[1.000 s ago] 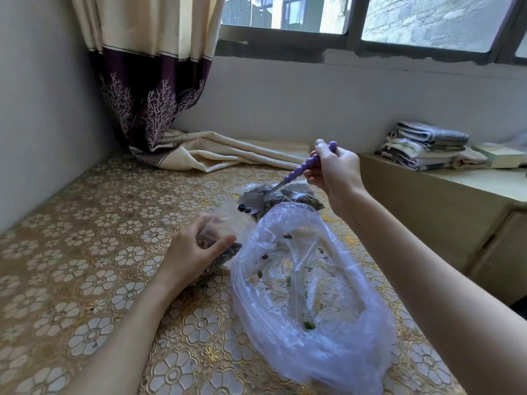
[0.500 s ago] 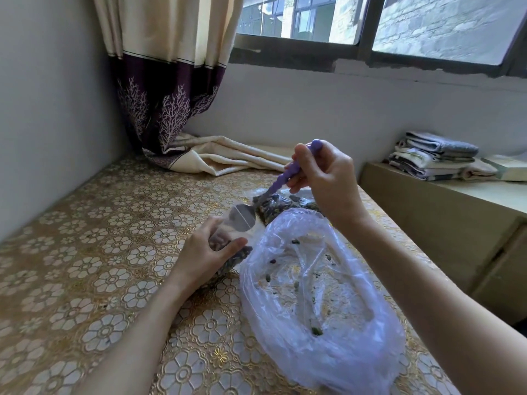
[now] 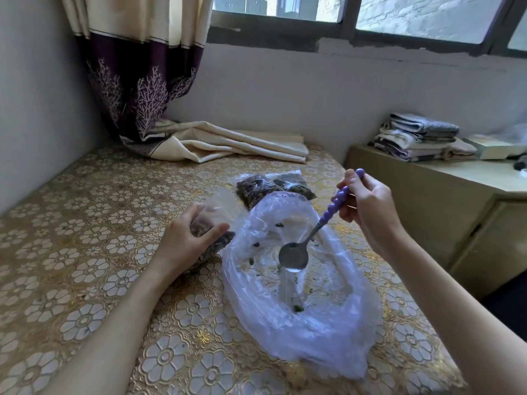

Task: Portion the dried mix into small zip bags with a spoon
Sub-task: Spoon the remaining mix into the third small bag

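My right hand (image 3: 368, 206) pinched the spoon (image 3: 293, 256) by its purple handle, bowl down inside the big bag (image 3: 313, 323) near me. My left hand (image 3: 185, 240) gripped the small bag (image 3: 219, 206) just left of it. Both bags looked thin, floppy and slippery, so I judged the rim best to hold.

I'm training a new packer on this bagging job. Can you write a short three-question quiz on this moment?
1. True or false: the spoon bowl is heaped with dried mix.
2. Which hand holds the small zip bag? A) left hand B) right hand C) neither
3. Fill in: the filled zip bags lie on the table on the ____ side of the large plastic bag from the person.

Key
1. False: it looks empty, held over the large bag's opening.
2. A: the left hand grips it; the right hand holds the spoon's purple handle.
3. Far.
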Tool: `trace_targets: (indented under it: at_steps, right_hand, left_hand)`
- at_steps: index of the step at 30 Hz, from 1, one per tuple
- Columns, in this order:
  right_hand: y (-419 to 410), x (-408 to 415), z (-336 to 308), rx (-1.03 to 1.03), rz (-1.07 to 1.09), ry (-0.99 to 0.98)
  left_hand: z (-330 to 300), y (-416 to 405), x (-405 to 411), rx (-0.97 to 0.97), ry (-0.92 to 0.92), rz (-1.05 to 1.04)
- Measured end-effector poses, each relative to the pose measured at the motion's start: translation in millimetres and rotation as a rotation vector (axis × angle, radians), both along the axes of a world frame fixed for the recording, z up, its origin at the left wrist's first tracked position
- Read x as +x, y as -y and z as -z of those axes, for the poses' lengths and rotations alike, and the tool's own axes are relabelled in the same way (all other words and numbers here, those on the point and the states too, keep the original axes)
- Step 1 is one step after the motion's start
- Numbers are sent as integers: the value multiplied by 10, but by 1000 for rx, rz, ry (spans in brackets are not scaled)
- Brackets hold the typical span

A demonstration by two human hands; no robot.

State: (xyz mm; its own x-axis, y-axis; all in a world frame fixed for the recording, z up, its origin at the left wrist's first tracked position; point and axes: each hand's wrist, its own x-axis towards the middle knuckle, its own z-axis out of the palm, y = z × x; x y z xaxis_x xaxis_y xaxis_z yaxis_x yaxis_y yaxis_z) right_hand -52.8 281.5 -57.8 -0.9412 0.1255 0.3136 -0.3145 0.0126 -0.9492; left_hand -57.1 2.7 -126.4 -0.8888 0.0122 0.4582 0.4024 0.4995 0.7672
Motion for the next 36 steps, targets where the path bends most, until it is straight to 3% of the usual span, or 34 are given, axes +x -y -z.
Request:
trace_targets:
  at_steps: [6, 22, 36]
  right_hand:
    - [-35, 7, 95, 160, -164, 52]
    - [-81, 140, 238, 104, -424, 244]
    - [38, 180, 222, 141, -579, 292]
  left_hand:
    - [-8, -4, 18, 9, -8, -9]
    - [13, 9, 5, -25, -1, -12]
    - [-1, -1, 11, -46, -6, -22]
